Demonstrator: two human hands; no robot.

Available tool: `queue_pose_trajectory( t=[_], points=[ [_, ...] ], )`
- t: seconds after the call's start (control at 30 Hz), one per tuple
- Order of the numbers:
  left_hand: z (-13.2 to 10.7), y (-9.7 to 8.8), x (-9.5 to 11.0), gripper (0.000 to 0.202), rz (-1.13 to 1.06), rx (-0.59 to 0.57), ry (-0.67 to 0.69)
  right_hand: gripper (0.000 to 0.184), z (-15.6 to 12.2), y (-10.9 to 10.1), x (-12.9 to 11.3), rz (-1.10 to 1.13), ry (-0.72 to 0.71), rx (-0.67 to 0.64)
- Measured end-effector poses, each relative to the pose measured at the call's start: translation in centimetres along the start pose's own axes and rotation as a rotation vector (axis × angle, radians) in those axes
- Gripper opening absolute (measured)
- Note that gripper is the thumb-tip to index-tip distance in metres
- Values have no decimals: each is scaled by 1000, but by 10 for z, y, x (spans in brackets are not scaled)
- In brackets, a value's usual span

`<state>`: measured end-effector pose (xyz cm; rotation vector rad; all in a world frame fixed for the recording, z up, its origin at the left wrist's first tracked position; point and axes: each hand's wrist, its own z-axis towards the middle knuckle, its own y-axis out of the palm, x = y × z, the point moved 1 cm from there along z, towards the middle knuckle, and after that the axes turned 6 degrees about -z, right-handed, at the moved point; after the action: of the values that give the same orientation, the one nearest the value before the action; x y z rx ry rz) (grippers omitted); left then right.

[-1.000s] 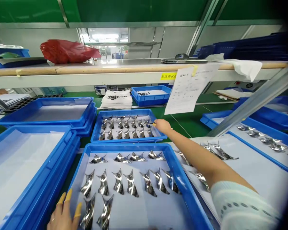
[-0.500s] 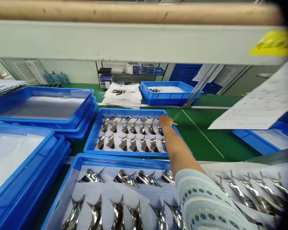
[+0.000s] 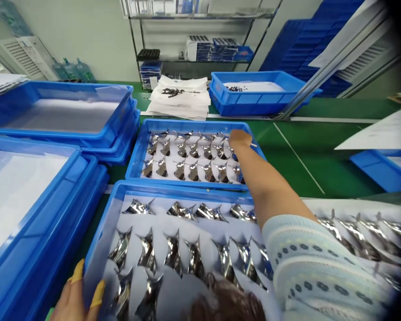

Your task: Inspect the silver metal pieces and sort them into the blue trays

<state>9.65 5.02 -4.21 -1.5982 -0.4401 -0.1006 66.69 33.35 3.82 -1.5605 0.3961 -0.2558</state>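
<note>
Parting its yellow-capped fingers [image 3: 77, 269], the left hand [image 3: 76, 294] lies at the left wall of the near tray [image 3: 109, 209], beside the nearest metal pieces [image 3: 122, 290]; how hard it presses, I cannot tell. Inside, the shiny pieces lie in rows on a white liner [image 3: 203, 229], sharp-tipped and seemingly loose. A patterned sleeve [image 3: 300, 263] crosses the tray's right side, so the likeliest mishap, I'd judge, is cloth catching a tip and dragging a piece askew; a shove at the wall could also slide neighbours together and scratch them.

Beyond, the right hand [image 3: 240, 138] appears over the back right corner of the far tray [image 3: 197, 125], among more of these pieces. Its fingers are turned out of sight, so what they pinch, if anything, cannot be told (a thin pale stick [image 3: 254, 145] juts out to the right of it). With the arm stretched so far, a clumsy touch there might upset a row.

Both trays sit on a green bench [image 3: 280, 165] marked with white lines [image 3: 299, 158], between stacked blue trays [image 3: 83, 183] on the left and white paper [image 3: 324, 206] bearing further metal pieces on the right. Farther back are white sheets [image 3: 183, 84] strewn with black bits [image 3: 172, 92], and, next to them, another blue tray [image 3: 243, 99] holding similar bits. Behind the bench come a metal rack [image 3: 203, 17] with stacked goods [image 3: 214, 49], bluish bottles [image 3: 70, 69] and a pale wall [image 3: 73, 26].
</note>
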Motion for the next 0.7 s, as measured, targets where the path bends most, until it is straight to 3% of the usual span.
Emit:
queue_pose_trajectory(
  t=[0.1, 0.17, 0.3, 0.4, 0.47, 0.57, 0.7],
  points=[
    [-3, -18, 16, 76, 125, -19, 85, 27, -33, -8, -21, -92, 41, -18],
    [1, -20, 27, 75, 139, -10, 150, 30, -73, -11, -41, -118, -39, -22],
    [2, -19, 34, 70, 166, 0, 168, 33, -202, -1, -89, -103, -372, -138],
    [1, -21, 34, 68, 159, 2, 145, 27, -305, 21, -128, -103, -653, -306],
    [0, -22, 35, 67, 110, 15, 127, 23, -356, 38, -151, -129, -770, -381],
    [-3, -25, 38, 62, 28, 64, 129, 24, -396, 58, -179, -197, -811, -418],
    [-22, -26, 36, 55, -36, 133, 187, 27, -408, 71, -191, -266, -796, -403]
  ],
)
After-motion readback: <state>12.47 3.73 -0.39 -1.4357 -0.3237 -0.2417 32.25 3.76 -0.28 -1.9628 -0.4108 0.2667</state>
